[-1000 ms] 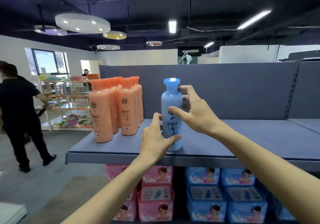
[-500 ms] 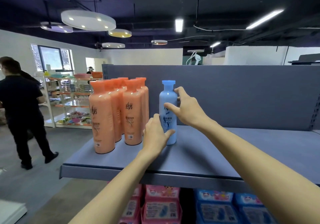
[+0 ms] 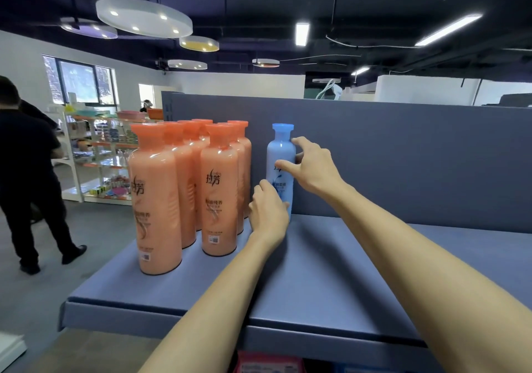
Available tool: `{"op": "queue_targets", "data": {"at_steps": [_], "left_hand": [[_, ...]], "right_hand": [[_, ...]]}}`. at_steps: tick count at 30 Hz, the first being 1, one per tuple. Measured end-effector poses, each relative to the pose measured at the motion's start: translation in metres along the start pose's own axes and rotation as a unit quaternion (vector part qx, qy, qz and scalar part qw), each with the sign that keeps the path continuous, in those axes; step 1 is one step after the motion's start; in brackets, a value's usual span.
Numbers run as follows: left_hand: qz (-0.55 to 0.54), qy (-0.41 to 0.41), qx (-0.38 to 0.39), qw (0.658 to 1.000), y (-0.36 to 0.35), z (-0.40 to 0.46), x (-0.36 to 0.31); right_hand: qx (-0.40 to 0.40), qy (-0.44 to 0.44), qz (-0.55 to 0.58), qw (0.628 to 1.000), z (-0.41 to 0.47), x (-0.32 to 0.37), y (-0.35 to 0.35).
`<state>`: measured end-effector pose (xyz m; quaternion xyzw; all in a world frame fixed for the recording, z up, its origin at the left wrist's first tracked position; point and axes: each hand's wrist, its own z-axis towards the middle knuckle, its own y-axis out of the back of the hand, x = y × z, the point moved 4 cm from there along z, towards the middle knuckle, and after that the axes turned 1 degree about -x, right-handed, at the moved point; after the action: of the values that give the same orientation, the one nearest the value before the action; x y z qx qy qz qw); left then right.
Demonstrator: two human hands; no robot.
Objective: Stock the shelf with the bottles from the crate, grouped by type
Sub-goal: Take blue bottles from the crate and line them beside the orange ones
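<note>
On the grey shelf [image 3: 331,280], both hands, left [image 3: 269,214] and right [image 3: 313,168], grip the upright blue bottle [image 3: 280,156].

Grey shelf [image 3: 331,280]: orange bottles [image 3: 184,188], blue bottle [image 3: 280,153] upright.

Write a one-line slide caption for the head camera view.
Both hands, left and right, hold a blue bottle upright at the shelf's back, beside the orange bottles.
</note>
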<state>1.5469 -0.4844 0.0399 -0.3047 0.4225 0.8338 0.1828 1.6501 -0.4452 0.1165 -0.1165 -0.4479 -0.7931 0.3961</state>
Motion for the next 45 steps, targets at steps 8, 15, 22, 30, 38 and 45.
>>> {"op": "queue_targets", "data": {"at_steps": [8,15,22,30,38,45], "left_hand": [[0.005,0.005,-0.001,1.000,-0.014,0.021,0.005],[0.002,0.003,0.004,1.000,-0.013,0.020,0.005],[-0.032,0.039,0.035,0.998,0.014,-0.019,-0.014],[0.014,-0.052,0.059,0.997,0.058,-0.056,-0.024],[0.013,-0.146,0.057,0.988,0.079,-0.130,-0.036],[-0.083,-0.219,0.082,0.969,0.085,-0.238,-0.022]], "right_hand": [[-0.015,0.009,-0.017,1.000,0.015,-0.007,-0.009],[-0.006,0.002,-0.040,0.999,0.014,-0.001,-0.011],[0.056,-0.029,-0.106,0.992,-0.008,0.015,0.013],[0.056,-0.026,-0.148,0.987,-0.056,0.025,0.066],[0.071,-0.013,-0.162,0.984,-0.156,0.028,0.098],[0.039,-0.040,-0.095,0.994,-0.299,0.003,0.130]]}}
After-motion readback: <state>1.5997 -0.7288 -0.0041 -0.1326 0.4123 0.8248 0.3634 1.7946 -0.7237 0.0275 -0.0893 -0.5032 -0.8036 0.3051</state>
